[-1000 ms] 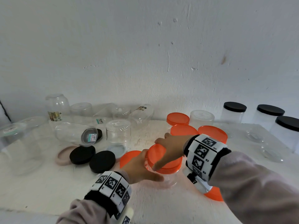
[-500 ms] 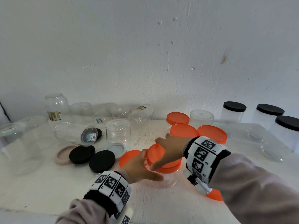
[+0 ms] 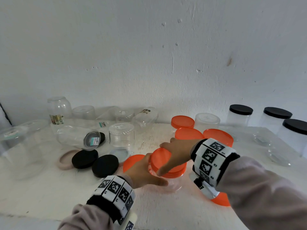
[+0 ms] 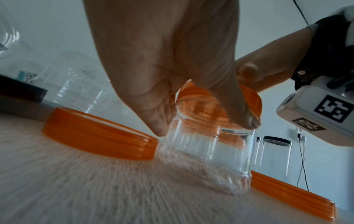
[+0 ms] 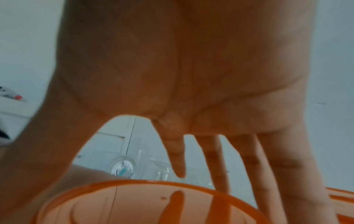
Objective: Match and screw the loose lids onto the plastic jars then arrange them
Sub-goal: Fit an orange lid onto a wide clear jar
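A small clear plastic jar [image 3: 172, 181] [image 4: 208, 154] stands on the white table [image 3: 49, 193], with an orange lid [image 3: 163, 161] [image 5: 145, 201] on its mouth. My left hand [image 3: 146, 173] [image 4: 164, 84] grips the jar's upper body from the left, thumb across the front. From above, my right hand [image 3: 176, 151] [image 5: 172, 91] grips the lid, thumb and fingers spread around its rim. Loose orange lids lie beside the jar at left [image 3: 132, 161] [image 4: 99, 131] and lower right [image 3: 221, 200] [image 4: 293, 197].
Several uncapped clear jars [image 3: 121, 138] stand or lie at the back left, with two black lids [image 3: 95, 161] and a beige lid [image 3: 65, 161] in front. More orange lids [image 3: 217, 136] sit behind my right wrist. Three black-lidded jars [image 3: 240, 120] stand at the back right.
The right hand has turned slightly on the orange lid, its wrist swinging a little. The left hand and the jar have stayed in place.
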{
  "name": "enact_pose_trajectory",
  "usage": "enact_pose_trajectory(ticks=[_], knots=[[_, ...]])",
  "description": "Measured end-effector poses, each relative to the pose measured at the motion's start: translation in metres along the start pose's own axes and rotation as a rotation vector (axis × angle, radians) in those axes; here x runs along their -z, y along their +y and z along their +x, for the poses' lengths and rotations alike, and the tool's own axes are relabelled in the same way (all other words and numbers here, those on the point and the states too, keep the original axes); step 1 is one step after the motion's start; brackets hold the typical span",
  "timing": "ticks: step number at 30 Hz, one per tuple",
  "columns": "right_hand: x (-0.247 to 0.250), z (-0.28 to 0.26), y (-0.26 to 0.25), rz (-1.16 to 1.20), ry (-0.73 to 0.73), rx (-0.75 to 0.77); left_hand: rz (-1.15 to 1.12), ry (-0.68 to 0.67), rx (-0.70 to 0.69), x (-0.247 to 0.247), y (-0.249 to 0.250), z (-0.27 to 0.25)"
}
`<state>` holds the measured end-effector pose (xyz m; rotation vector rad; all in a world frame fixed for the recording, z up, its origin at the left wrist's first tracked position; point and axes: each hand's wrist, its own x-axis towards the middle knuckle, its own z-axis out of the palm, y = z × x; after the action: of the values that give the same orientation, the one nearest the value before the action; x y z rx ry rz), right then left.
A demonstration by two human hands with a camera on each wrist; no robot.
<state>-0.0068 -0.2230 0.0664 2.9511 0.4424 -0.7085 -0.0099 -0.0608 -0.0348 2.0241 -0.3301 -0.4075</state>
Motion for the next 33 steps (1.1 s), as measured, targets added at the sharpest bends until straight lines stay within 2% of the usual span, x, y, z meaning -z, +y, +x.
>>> enact_pose_trajectory(ticks=[5,13,19,27,33], knots=[[0.006,-0.002,-0.001,0.021,-0.032,0.093,0.000,-0.003,0.004,0.000,-0.001,0.001],[-0.003,0.002,0.002,-0.004,0.018,-0.023,-0.001,0.003,-0.002,0.000,-0.001,0.001],[0.001,-0.001,0.003,0.043,-0.040,0.084,0.013,-0.011,0.006,0.000,0.001,-0.001],[-0.007,0.003,-0.002,-0.014,0.021,-0.017,0.020,-0.003,-0.005,0.000,0.000,-0.001],[0.007,0.002,-0.002,0.008,-0.037,0.094,-0.001,0.001,0.005,0.001,-0.001,-0.001]])
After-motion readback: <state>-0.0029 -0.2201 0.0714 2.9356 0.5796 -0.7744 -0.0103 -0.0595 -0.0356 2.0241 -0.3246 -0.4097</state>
